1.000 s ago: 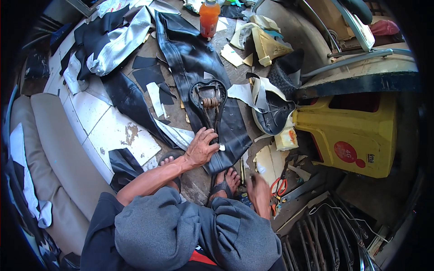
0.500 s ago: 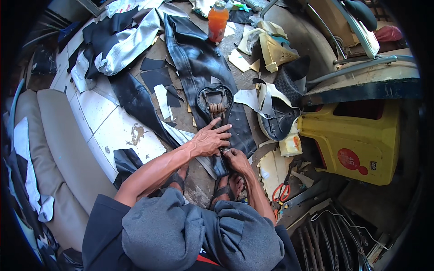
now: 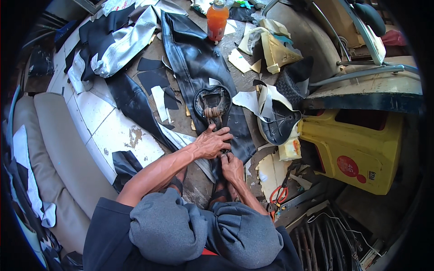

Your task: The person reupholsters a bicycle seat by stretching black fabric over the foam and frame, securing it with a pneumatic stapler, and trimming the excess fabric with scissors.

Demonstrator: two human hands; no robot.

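Note:
An upturned black bicycle saddle (image 3: pixel 197 102) lies between my feet, its rusty springs (image 3: pixel 211 111) and metal frame facing up and its narrow end toward me. My left hand (image 3: pixel 214 142) lies across the narrow part, its fingers bent over and holding it. Close to the tip, my right hand (image 3: pixel 232 168) is closed in a pinch against the saddle's edge. What sits between those fingertips is too small to make out. Under the saddle spreads a large black vinyl sheet (image 3: pixel 199 58).
Beside the saddle, at right, is a second black saddle shell (image 3: pixel 278 128) with pale scraps. Orange-handled scissors (image 3: pixel 279 194) lie near my right forearm. An orange drink bottle (image 3: pixel 217 20) stands at the far end. A yellow plastic casing (image 3: pixel 375 149) and a long grey-brown cushion (image 3: pixel 68 140) flank me.
My left hand's fingers have drawn closer together and bent more over the saddle. My right hand has shifted slightly left and down along the narrow end. The view has tilted slightly.

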